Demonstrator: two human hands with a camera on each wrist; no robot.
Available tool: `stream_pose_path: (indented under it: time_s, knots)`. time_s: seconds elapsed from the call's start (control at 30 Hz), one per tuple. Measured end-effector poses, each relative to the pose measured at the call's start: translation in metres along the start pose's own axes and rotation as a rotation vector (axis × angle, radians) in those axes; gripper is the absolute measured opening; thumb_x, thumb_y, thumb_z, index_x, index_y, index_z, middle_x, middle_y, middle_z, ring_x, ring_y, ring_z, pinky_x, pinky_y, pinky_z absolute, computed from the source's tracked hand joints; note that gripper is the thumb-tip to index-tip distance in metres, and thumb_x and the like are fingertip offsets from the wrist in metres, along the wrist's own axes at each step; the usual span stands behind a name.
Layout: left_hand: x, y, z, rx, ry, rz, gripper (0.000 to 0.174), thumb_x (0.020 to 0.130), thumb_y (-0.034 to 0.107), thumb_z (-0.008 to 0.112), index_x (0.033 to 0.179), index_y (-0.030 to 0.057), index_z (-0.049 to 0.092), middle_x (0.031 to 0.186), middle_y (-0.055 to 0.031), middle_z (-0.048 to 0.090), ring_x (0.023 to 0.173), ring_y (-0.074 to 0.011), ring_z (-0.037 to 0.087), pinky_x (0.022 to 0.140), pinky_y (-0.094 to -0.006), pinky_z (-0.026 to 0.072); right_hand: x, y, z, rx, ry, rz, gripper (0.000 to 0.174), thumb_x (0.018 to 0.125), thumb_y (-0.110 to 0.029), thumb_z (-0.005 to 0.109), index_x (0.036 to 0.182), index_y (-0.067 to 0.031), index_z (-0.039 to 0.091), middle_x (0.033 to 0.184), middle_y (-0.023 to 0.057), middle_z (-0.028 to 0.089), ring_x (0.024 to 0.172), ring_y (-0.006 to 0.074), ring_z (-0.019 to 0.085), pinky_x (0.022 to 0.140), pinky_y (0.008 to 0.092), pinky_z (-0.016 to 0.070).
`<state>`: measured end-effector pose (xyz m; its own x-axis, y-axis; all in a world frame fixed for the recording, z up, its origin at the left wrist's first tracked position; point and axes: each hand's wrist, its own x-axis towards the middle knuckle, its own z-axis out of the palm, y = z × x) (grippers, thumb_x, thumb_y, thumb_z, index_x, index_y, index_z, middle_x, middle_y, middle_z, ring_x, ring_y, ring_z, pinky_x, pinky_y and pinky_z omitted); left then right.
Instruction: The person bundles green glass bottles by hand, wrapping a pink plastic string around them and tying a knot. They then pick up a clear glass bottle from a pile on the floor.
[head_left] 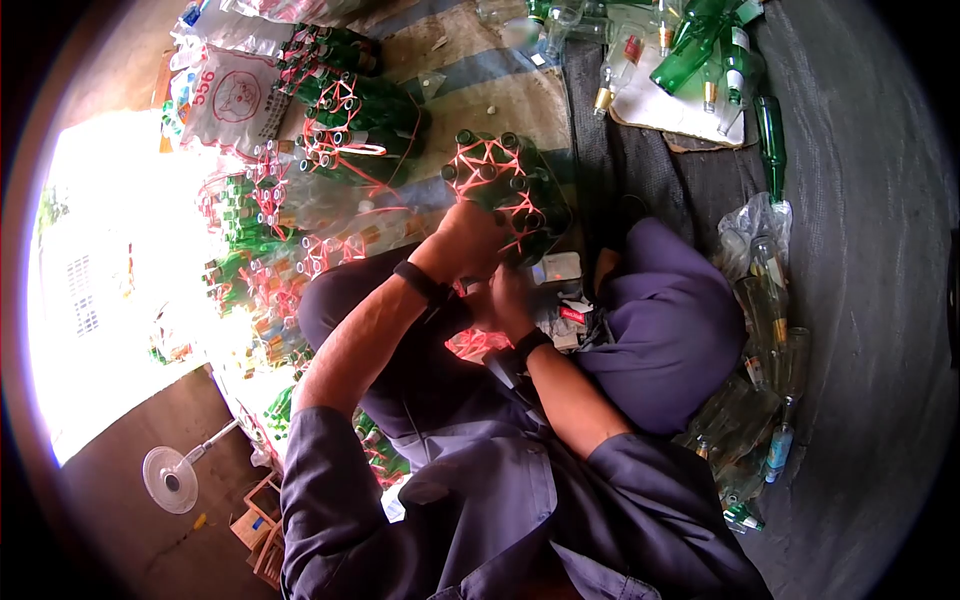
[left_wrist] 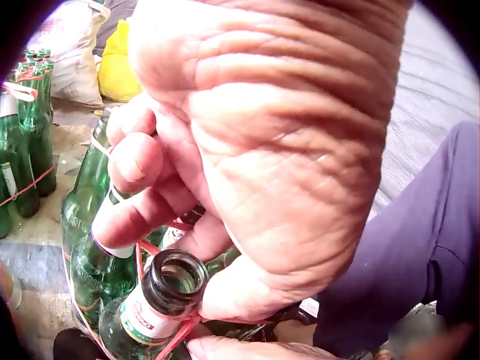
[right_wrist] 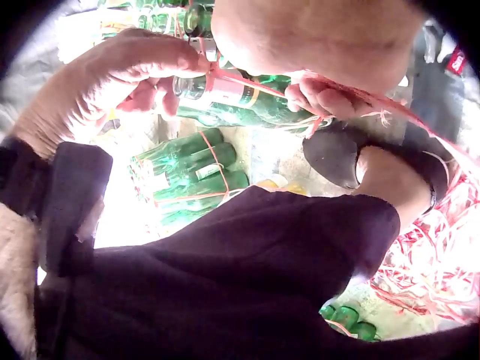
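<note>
A bundle of green glass bottles (head_left: 540,200) stands in front of the person, its necks laced with red plastic string (head_left: 487,152). My left hand (head_left: 468,240) is at its near side, fingers curled beside a bottle neck (left_wrist: 176,281) and pinching the string against it. That bottle's mouth is uncapped, with a white label below. Lower and to the right is my right hand (head_left: 507,300); in the right wrist view its curled fingers (right_wrist: 330,101) grip the red string, pulled away from the neck. Part of the right hand (left_wrist: 255,349) shows at the bottom of the left wrist view.
More tied green bottles (head_left: 370,115) stand at the left, near a printed white sack (head_left: 235,95). Loose bottles lie on a white board (head_left: 680,115) and along the right (head_left: 765,270). Loose red string (right_wrist: 435,255) is heaped close to the person's foot (right_wrist: 334,159).
</note>
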<state>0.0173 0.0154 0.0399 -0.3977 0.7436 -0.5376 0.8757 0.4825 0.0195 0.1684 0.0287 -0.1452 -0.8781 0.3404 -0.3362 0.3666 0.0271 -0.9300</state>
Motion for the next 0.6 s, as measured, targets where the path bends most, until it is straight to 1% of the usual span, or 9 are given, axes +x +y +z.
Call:
stream_pose_path:
  time_s: [0.13, 0.27, 0.33, 0.37, 0.43, 0.47, 0.53, 0.57, 0.6]
  knots:
    - [-0.002, 0.001, -0.003, 0.077, -0.016, 0.043, 0.019, 0.076, 0.032, 0.067, 0.082, 0.015, 0.073, 0.077, -0.009, 0.072, 0.074, -0.0284, 0.072, 0.063, -0.0401, 0.0576, -0.002, -0.023, -0.012, 0.193, -0.1, 0.17, 0.026, 0.101, -0.024, 0.047, 0.101, -0.0018, 0.061, 0.078, 0.0169, 0.066, 0.077, 0.0294, 0.069, 0.07, 0.0434, 0.0521]
    - [-0.002, -0.002, 0.005, 0.031, 0.025, 0.037, 0.016, 0.076, 0.029, 0.067, 0.081, 0.0142, 0.072, 0.075, -0.0084, 0.071, 0.072, -0.0285, 0.072, 0.061, -0.0402, 0.0568, -0.005, -0.055, -0.027, 0.053, -0.183, 0.134, 0.022, 0.102, -0.02, 0.044, 0.103, -0.0041, 0.059, 0.08, 0.0151, 0.066, 0.075, 0.026, 0.069, 0.069, 0.0412, 0.0518]
    - [-0.003, -0.002, 0.002, 0.029, 0.022, 0.047, 0.015, 0.076, 0.028, 0.066, 0.08, 0.0145, 0.072, 0.075, -0.0083, 0.071, 0.071, -0.0287, 0.071, 0.06, -0.0404, 0.0564, -0.007, -0.042, -0.02, -0.033, -0.088, -0.055, 0.02, 0.102, -0.017, 0.043, 0.098, -0.0058, 0.059, 0.078, 0.0131, 0.066, 0.069, 0.0237, 0.068, 0.064, 0.0394, 0.0515]
    - [-0.003, -0.002, 0.001, 0.029, 0.018, 0.056, 0.015, 0.077, 0.028, 0.066, 0.08, 0.0148, 0.072, 0.075, -0.0082, 0.07, 0.07, -0.0288, 0.071, 0.059, -0.0405, 0.0559, -0.006, -0.034, -0.016, -0.034, -0.089, -0.054, 0.02, 0.102, -0.017, 0.043, 0.098, -0.0058, 0.059, 0.078, 0.0131, 0.066, 0.069, 0.0237, 0.068, 0.064, 0.0394, 0.0515]
    - [-0.003, -0.002, 0.0, 0.025, 0.052, 0.061, 0.014, 0.078, 0.027, 0.065, 0.08, 0.0149, 0.072, 0.075, -0.0079, 0.071, 0.071, -0.028, 0.071, 0.059, -0.0398, 0.0556, -0.005, -0.01, -0.005, -0.255, -0.02, -0.278, 0.019, 0.101, -0.015, 0.043, 0.096, -0.0072, 0.06, 0.082, 0.0118, 0.066, 0.067, 0.0247, 0.066, 0.062, 0.0396, 0.0511]
    - [-0.003, -0.002, 0.0, 0.023, 0.087, 0.065, 0.014, 0.078, 0.027, 0.065, 0.08, 0.015, 0.072, 0.076, -0.0075, 0.071, 0.071, -0.0273, 0.071, 0.059, -0.0391, 0.0554, -0.003, -0.002, -0.001, -0.255, -0.02, -0.277, 0.019, 0.101, -0.015, 0.043, 0.096, -0.0072, 0.06, 0.082, 0.0118, 0.066, 0.067, 0.0247, 0.066, 0.062, 0.0396, 0.0511]
    - [0.001, -0.004, 0.006, 0.04, 0.074, 0.078, 0.015, 0.079, 0.027, 0.064, 0.081, 0.0148, 0.073, 0.076, -0.0071, 0.07, 0.072, -0.0263, 0.071, 0.059, -0.0383, 0.0551, 0.0, 0.0, 0.002, -0.586, 0.142, -0.543, 0.019, 0.101, -0.015, 0.043, 0.097, -0.0076, 0.06, 0.088, 0.0114, 0.066, 0.07, 0.0258, 0.064, 0.064, 0.0397, 0.0506]
    - [0.003, -0.004, 0.009, 0.058, 0.062, 0.09, 0.016, 0.08, 0.027, 0.064, 0.082, 0.0146, 0.073, 0.076, -0.0067, 0.07, 0.073, -0.0253, 0.071, 0.06, -0.0374, 0.0549, -0.001, 0.0, 0.003, -0.585, 0.142, -0.542, 0.019, 0.101, -0.015, 0.043, 0.097, -0.0076, 0.06, 0.088, 0.0114, 0.066, 0.07, 0.0258, 0.064, 0.064, 0.0397, 0.0506]
    - [0.003, -0.003, 0.002, 0.057, 0.061, 0.09, 0.016, 0.08, 0.027, 0.064, 0.082, 0.0146, 0.073, 0.076, -0.0067, 0.07, 0.073, -0.0253, 0.071, 0.06, -0.0374, 0.0549, -0.004, -0.004, 0.001, -0.343, 0.07, -0.388, 0.019, 0.102, -0.016, 0.043, 0.096, -0.0074, 0.06, 0.088, 0.0112, 0.066, 0.073, 0.0267, 0.064, 0.067, 0.0409, 0.0502]
